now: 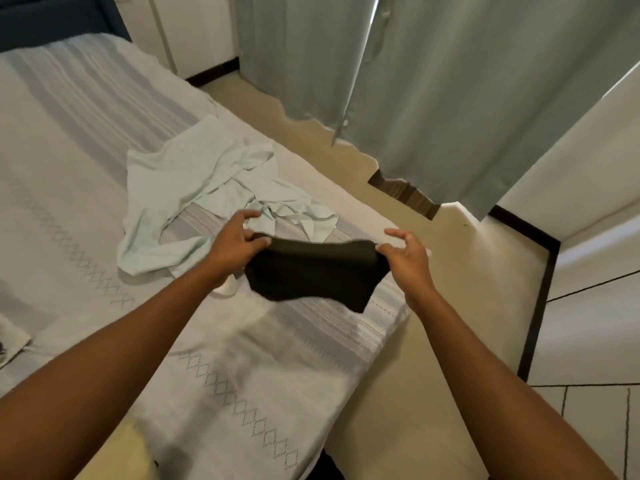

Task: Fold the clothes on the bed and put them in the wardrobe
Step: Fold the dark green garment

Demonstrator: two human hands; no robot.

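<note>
From the head view, the left hand [232,251] and right hand [406,255] each pinch a top corner of a soft dark garment [311,271], stretched limp above the bed [86,168]. A crumpled pale-green shirt [194,192] lies beyond on the woven diamond-stitched bedspread [242,393]; green curtains [450,98] hang over beige floor [433,358].

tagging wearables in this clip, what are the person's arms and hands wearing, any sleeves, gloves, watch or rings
Nothing that shows. Both forearms are bare from the bottom edge of the picture to the wrists, with no sleeve or cuff in view. The left hand and right hand are ungloved. No watch, band or bracelet sits on either wrist, and no ring is visible, though the picture is slightly blurred.
</note>
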